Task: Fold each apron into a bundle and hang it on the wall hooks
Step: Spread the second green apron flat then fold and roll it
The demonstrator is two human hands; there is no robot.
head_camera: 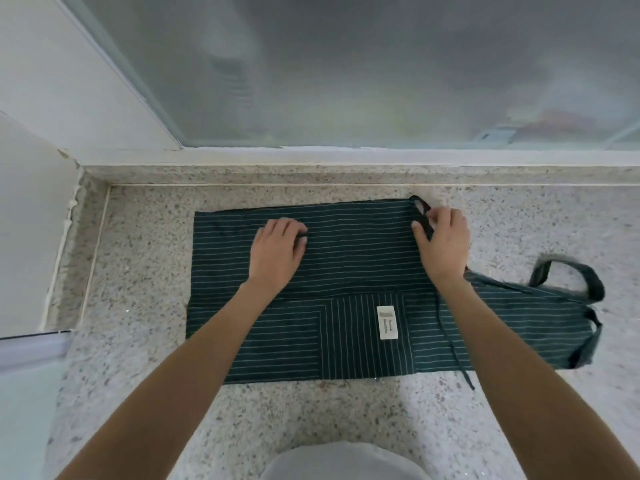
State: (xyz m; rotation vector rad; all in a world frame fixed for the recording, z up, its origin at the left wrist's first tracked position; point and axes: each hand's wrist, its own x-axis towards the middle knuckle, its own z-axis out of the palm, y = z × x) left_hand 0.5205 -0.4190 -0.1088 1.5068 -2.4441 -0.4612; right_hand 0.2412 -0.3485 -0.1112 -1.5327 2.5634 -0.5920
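Note:
A dark green apron (346, 265) with thin white stripes lies spread flat on a speckled stone counter (311, 410). Its far part is folded over toward me, and a white label (387, 322) shows on the pocket. My left hand (277, 251) rests on the folded fabric with its fingers curled down, and whether it pinches the cloth is unclear. My right hand (441, 242) pinches the dark tie strap (421, 211) at the far right corner of the fold. The neck loop (568, 275) lies off to the right. A thin tie (453, 348) trails toward the front edge.
A frosted glass window (346, 71) with a white frame runs along the back of the counter. A white wall (34, 202) closes the left side. No wall hooks are in view. My light-coloured clothing (343, 462) shows at the bottom.

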